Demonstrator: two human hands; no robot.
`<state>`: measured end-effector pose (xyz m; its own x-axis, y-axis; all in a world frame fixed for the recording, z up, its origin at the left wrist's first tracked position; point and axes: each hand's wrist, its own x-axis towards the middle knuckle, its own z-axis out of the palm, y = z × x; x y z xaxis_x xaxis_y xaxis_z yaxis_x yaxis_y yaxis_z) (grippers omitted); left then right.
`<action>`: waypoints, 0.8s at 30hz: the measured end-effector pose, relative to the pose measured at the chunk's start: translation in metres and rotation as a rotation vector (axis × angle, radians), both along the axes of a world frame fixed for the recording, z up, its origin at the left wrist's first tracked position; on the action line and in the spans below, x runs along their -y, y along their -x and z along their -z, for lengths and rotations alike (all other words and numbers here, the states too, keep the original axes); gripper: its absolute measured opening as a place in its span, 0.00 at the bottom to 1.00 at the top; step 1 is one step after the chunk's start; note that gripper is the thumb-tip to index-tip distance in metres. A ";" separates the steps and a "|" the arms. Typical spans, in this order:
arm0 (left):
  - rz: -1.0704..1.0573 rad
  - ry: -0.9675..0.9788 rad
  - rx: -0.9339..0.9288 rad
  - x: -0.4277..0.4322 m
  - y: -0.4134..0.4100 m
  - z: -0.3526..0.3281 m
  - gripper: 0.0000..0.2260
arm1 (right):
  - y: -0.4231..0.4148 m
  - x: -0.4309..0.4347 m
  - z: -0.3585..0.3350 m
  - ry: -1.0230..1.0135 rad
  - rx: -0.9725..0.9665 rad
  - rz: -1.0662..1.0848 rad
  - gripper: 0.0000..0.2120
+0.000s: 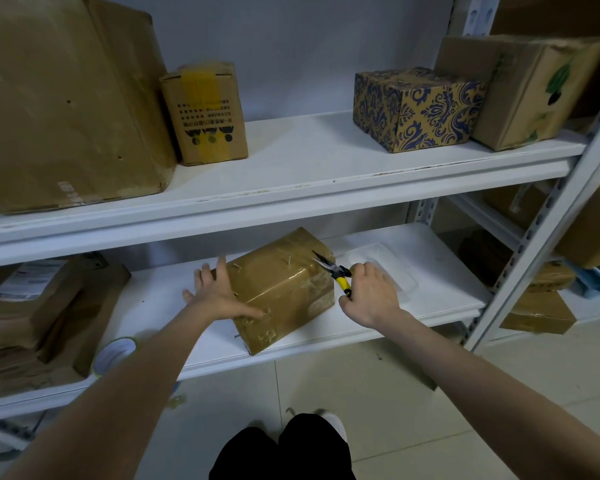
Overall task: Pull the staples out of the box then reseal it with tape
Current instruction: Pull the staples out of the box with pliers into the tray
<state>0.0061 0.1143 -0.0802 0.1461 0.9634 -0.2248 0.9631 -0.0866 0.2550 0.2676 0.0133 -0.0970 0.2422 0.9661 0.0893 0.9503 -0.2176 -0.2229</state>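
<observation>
A brown cardboard box (284, 285) wrapped in shiny tape lies on the lower white shelf (440, 271), with small metal staples showing on its top face. My left hand (215, 289) rests flat against the box's left side, fingers spread and thumb on the front face. My right hand (371, 292) grips yellow-handled needle-nose pliers (333, 271), whose tips sit at the box's upper right edge. A roll of tape (115, 353) stands on the shelf at the lower left, near my left forearm.
A clear plastic tray (400, 268) lies behind my right hand. Brown paper parcels (39, 317) are stacked at the left of the lower shelf. The upper shelf (309, 161) carries several cardboard boxes, one patterned blue (416, 109). A perforated metal upright (534, 237) stands at right.
</observation>
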 end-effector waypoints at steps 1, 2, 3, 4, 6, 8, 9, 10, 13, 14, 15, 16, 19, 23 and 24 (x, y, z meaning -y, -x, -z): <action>0.012 0.030 0.001 -0.001 0.003 0.001 0.64 | 0.004 0.001 -0.003 0.020 0.051 -0.018 0.24; 0.026 0.042 -0.013 -0.001 0.004 0.002 0.63 | 0.008 0.001 -0.005 0.039 0.098 -0.031 0.24; 0.040 0.045 -0.033 -0.002 0.005 0.001 0.63 | 0.013 0.001 -0.007 0.057 0.134 -0.039 0.25; 0.050 0.045 -0.055 -0.002 0.004 -0.002 0.62 | 0.016 0.000 -0.007 0.074 0.155 -0.042 0.25; 0.064 0.045 -0.091 -0.003 0.004 -0.009 0.62 | 0.023 -0.003 -0.010 0.092 0.176 -0.036 0.25; 0.063 0.042 -0.111 -0.004 0.003 -0.015 0.62 | 0.030 -0.009 -0.013 0.107 0.193 -0.031 0.26; 0.062 0.037 -0.119 -0.003 0.002 -0.016 0.62 | 0.033 -0.011 -0.014 0.116 0.200 -0.032 0.26; 0.060 0.032 -0.126 -0.001 0.001 -0.016 0.62 | 0.037 -0.013 -0.015 0.123 0.208 -0.035 0.26; 0.037 0.021 -0.089 0.009 0.000 -0.012 0.62 | 0.046 -0.020 -0.014 0.127 0.226 -0.031 0.25; 0.025 0.023 -0.065 0.012 -0.002 -0.012 0.62 | 0.048 -0.022 -0.014 0.128 0.219 -0.022 0.25; 0.011 0.026 -0.052 0.016 -0.002 -0.011 0.62 | 0.051 -0.024 -0.014 0.132 0.204 -0.016 0.25; 0.002 0.030 -0.051 0.019 -0.004 -0.011 0.63 | 0.054 -0.026 -0.015 0.138 0.183 -0.009 0.25; 0.002 0.063 -0.030 0.024 -0.007 -0.012 0.60 | 0.057 -0.032 -0.018 0.154 0.089 0.026 0.24; 0.045 0.034 -0.042 0.017 -0.003 -0.021 0.50 | 0.051 -0.036 -0.026 0.191 -0.094 0.065 0.14; 0.063 0.036 -0.050 0.016 -0.003 -0.021 0.50 | 0.049 -0.036 -0.028 0.204 -0.146 0.064 0.10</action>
